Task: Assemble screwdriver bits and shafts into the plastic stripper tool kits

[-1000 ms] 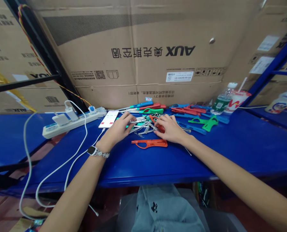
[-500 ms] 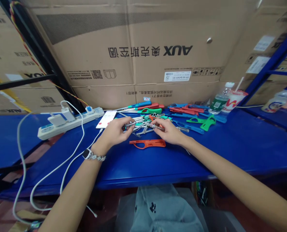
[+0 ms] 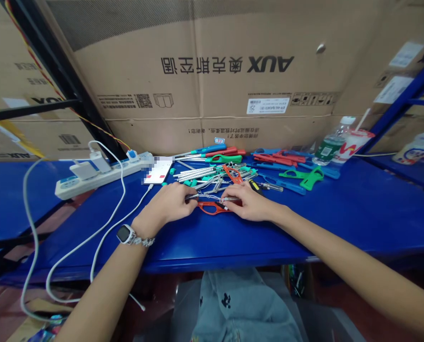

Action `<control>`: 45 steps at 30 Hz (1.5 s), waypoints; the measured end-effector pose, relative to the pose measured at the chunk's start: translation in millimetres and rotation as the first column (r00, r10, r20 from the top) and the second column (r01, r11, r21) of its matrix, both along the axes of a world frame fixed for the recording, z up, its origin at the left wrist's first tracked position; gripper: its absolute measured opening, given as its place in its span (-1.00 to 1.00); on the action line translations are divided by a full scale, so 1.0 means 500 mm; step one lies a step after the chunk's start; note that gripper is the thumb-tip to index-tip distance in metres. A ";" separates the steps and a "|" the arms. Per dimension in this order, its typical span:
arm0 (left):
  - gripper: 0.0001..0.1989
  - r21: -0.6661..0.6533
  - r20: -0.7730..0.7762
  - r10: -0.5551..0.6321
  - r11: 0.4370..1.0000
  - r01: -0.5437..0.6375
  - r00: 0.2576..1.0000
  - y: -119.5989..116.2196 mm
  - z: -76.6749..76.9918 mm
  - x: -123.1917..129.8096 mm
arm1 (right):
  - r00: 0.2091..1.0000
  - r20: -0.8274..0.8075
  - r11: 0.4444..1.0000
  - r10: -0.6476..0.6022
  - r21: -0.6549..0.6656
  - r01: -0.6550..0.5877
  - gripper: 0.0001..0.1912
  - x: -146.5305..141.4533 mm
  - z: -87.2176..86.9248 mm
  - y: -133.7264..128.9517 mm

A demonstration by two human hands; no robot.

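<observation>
My left hand [image 3: 174,203] is closed on a thin metal tube [image 3: 192,196]. Between the fingers of my right hand [image 3: 250,202] is a small slim lighter insert [image 3: 229,199], partly covered by the fingers. Thin white wires [image 3: 210,195] run between the two held parts. Just under both hands, an orange lighter shell half [image 3: 209,209] lies on the blue table [image 3: 197,242]; my right hand hides its right end. A heap of metal tubes [image 3: 197,175] with green ends lies behind the hands. Beside my right hand shows a black-and-yellow tool [image 3: 255,186].
Red lighter shells [image 3: 279,157], blue shells [image 3: 286,184] and green shells [image 3: 312,178] lie at the right. A bottle [image 3: 328,147] and a cup [image 3: 352,146] stand beyond them. Left are a phone [image 3: 158,173], a power strip [image 3: 91,183] and white cables [image 3: 121,190].
Both hands have come down toward the table's front edge with the held parts, now over the orange shell half. The black-and-yellow tool has come into sight. The view has shifted slightly.
</observation>
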State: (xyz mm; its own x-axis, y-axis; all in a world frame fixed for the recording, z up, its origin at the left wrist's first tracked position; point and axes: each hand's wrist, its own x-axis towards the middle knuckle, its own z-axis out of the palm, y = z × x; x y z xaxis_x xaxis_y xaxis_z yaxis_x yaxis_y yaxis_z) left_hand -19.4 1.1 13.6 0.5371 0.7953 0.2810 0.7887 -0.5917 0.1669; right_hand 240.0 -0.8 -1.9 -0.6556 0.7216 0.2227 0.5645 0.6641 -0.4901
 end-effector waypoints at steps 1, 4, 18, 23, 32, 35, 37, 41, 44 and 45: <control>-0.81 0.016 -0.007 0.002 1.000 -0.002 1.000 0.000 -0.002 0.000 | 1.000 0.004 1.000 -0.004 0.000 0.004 -0.88 0.000 -0.002 0.002; -0.85 0.059 -0.020 0.010 0.998 -0.009 1.000 -0.002 -0.008 -0.001 | 0.999 -0.012 0.999 -0.036 0.004 0.036 -0.88 0.000 -0.007 0.009; -0.72 0.176 0.036 -0.277 0.948 0.266 0.960 -0.034 -0.001 0.037 | 0.997 -0.075 0.998 -0.019 0.064 0.023 -0.80 0.004 -0.019 0.015; -0.76 0.082 0.046 -0.300 0.952 0.296 0.953 -0.043 -0.025 0.064 | 0.997 -0.072 0.998 -0.020 0.061 0.024 -0.78 0.002 -0.017 0.008; -0.77 0.013 0.131 -0.241 0.970 0.241 0.962 -0.044 -0.041 0.062 | 0.999 -0.027 0.995 -0.022 0.095 0.024 -0.76 0.003 -0.022 0.001; -0.80 0.038 0.141 -0.239 0.971 0.236 0.961 -0.041 -0.046 0.062 | 0.999 -0.036 0.994 -0.016 0.105 0.020 -0.74 0.004 -0.027 0.002; -0.82 0.050 0.161 -0.238 0.971 0.233 0.958 -0.040 -0.050 0.061 | 0.999 -0.040 0.995 -0.014 0.099 0.018 -0.73 0.003 -0.028 0.001; -0.83 0.035 0.183 -0.238 0.971 0.236 0.954 -0.039 -0.055 0.057 | 1.000 -0.019 0.998 -0.019 0.068 0.020 -0.72 0.001 -0.022 -0.004; -0.84 0.018 0.197 -0.223 0.974 0.224 0.955 -0.040 -0.055 0.054 | 1.000 -0.009 0.998 -0.019 0.062 0.019 -0.73 -0.001 -0.019 -0.009; -0.84 0.014 0.199 -0.216 0.976 0.218 0.956 -0.040 -0.055 0.053 | 1.000 -0.009 0.998 -0.020 0.063 0.021 -0.74 -0.002 -0.019 -0.011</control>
